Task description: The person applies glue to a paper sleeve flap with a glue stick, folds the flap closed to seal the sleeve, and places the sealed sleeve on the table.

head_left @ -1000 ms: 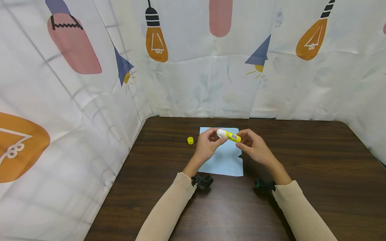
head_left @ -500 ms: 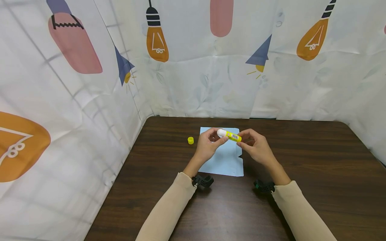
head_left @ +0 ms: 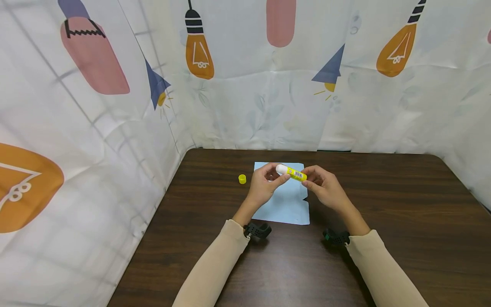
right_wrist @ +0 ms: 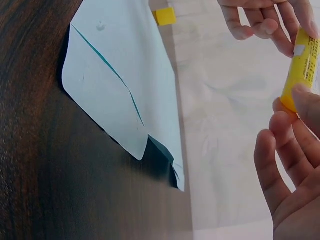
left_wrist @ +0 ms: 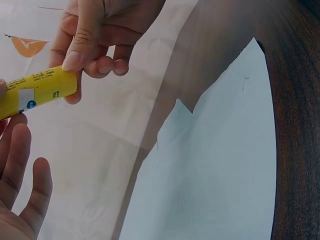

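Both my hands hold a yellow glue stick (head_left: 296, 174) above a light blue sheet of paper (head_left: 284, 207). The stick lies slanted, its white end toward the left. My left hand (head_left: 264, 184) pinches it near that white end between thumb and fingers. At the yellow base, my right hand (head_left: 323, 186) grips it with thumb and fingertips; the left wrist view shows this right thumb (left_wrist: 72, 61) pressed on the end. The white end is outside both wrist views. A yellow cap (head_left: 242, 179) stands on the table, left of the paper.
The dark brown wooden table (head_left: 402, 204) has a white patterned curtain (head_left: 245, 111) along its back and left. A notch and folded flap show on the paper's right edge. Black camera mounts (head_left: 259, 230) sit at both wrists, low over the table.
The right fingers shift very slightly at the base of the glue stick. Left hand, paper and cap stay in place.
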Tool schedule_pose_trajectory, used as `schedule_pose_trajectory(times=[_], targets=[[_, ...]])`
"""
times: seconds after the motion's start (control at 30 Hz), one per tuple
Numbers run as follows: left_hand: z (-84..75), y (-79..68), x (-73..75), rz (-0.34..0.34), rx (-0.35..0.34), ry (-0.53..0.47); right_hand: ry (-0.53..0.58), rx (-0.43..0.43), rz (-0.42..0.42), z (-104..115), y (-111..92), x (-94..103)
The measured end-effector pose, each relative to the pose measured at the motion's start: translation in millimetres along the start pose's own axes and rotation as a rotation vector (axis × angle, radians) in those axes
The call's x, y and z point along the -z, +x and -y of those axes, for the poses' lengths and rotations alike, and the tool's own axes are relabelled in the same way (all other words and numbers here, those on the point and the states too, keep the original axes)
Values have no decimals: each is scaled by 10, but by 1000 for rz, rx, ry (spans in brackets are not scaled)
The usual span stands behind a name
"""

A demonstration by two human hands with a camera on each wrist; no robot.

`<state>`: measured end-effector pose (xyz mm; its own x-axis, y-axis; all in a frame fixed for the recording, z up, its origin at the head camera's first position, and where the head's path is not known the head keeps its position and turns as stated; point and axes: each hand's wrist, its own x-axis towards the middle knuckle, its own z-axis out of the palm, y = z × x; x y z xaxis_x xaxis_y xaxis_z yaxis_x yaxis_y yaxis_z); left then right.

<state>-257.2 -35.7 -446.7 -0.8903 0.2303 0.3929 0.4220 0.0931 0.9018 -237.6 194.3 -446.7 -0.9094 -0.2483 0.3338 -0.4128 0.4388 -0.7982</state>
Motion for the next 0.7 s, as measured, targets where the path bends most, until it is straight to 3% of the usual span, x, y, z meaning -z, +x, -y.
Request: schedule_pose_trajectory(times=[0.37, 0.7], targets=[[10, 0, 7, 6, -1, -9, 61, -81, 107, -13, 11, 4], [3, 1, 20, 1, -10, 6, 100, -25, 51, -14, 14, -26]])
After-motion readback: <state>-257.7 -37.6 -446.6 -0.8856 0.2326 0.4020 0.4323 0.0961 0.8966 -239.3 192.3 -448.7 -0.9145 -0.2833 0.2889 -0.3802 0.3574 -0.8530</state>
